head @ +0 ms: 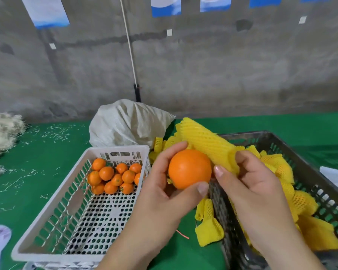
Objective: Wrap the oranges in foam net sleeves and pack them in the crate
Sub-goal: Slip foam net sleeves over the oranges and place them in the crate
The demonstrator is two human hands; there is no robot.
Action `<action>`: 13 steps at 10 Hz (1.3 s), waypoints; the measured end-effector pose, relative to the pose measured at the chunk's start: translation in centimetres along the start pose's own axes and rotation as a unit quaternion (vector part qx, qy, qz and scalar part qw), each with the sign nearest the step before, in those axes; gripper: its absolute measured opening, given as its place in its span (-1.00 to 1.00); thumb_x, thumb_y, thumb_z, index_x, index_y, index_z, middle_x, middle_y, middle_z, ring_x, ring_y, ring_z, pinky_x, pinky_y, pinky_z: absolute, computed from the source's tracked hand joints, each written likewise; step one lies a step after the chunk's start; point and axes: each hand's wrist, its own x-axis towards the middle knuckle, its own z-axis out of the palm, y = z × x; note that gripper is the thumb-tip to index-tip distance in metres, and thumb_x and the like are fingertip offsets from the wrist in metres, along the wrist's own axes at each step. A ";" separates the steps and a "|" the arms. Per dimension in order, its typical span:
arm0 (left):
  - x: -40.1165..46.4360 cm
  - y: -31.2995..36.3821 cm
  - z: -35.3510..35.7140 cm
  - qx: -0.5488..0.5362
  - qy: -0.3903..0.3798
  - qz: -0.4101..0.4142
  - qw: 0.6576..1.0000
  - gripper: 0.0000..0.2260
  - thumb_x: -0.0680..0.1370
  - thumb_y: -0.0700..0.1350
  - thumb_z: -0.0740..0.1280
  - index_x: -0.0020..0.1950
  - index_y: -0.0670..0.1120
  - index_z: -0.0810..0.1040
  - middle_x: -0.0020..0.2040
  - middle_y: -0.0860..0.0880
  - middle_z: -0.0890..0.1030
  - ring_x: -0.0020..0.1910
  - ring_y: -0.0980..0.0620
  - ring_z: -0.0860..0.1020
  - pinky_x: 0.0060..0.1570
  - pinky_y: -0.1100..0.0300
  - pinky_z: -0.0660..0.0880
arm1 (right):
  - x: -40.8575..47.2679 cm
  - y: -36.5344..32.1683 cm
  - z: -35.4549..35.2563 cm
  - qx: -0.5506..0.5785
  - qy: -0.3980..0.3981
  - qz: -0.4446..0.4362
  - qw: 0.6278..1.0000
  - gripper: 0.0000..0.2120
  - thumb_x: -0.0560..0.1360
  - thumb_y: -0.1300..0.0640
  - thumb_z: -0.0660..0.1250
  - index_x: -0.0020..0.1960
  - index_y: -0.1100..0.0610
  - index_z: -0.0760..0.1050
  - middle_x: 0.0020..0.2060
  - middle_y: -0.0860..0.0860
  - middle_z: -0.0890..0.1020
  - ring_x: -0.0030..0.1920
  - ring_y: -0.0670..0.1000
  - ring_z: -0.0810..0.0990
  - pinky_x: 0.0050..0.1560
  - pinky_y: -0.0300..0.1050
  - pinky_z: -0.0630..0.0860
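Observation:
My left hand grips a bare orange between thumb and fingers, held up over the gap between the two crates. My right hand pinches the near end of a yellow foam net sleeve, which stretches up and back to the left beside the orange. Several loose oranges lie at the far end of a white perforated crate on the left. A dark crate on the right holds several oranges wrapped in yellow sleeves.
More empty yellow sleeves lie on the green table cloth between the crates. A white woven sack sits behind the white crate. Straw-like fibre is piled at the far left. A grey wall stands behind the table.

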 end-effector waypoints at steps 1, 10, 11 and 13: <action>0.4 1.3 1.3 -0.080 0.065 0.038 0.994 -0.33 0.29 -0.02 0.64 0.35 0.32 0.59 0.22 0.05 0.70 0.08 -0.16 0.74 -0.03 0.09 0.68 | 0.2 -1.6 0.2 0.047 0.004 -0.032 0.998 -0.56 0.48 -0.27 0.43 0.17 0.03 0.57 0.01 0.14 0.69 0.08 0.24 0.66 0.07 0.30 0.64; -1.9 1.4 2.5 -0.045 -0.008 0.113 0.993 -0.37 0.37 0.20 0.64 0.40 0.07 0.62 0.47 0.01 0.55 0.08 -0.22 0.69 -0.16 0.25 0.62 | 0.7 -3.3 1.0 -0.022 0.047 -0.102 0.993 -0.84 0.45 0.03 0.55 -0.10 -0.22 0.63 -0.26 -0.22 0.69 -0.26 -0.15 0.67 -0.30 -0.26 0.57; -1.6 1.0 2.1 -0.043 0.037 0.084 0.995 -0.36 0.21 0.23 0.71 0.27 0.18 0.69 0.20 -0.13 0.68 -0.21 -0.05 0.71 -0.23 0.20 0.63 | 0.9 -3.0 0.3 -0.074 0.042 -0.113 0.990 -0.78 0.50 0.15 0.47 -0.01 -0.18 0.63 -0.11 -0.20 0.72 -0.13 -0.16 0.70 -0.20 -0.37 0.57; -1.3 -0.1 2.3 -0.053 0.083 0.070 0.993 -0.39 0.26 0.01 0.63 0.29 0.23 0.61 0.18 -0.16 0.66 -0.23 -0.13 0.71 -0.29 0.19 0.62 | -0.1 -1.6 -0.7 -0.121 0.017 -0.120 0.985 -0.62 0.55 0.29 0.40 0.06 -0.23 0.59 -0.05 -0.11 0.70 -0.10 -0.01 0.70 -0.15 -0.13 0.63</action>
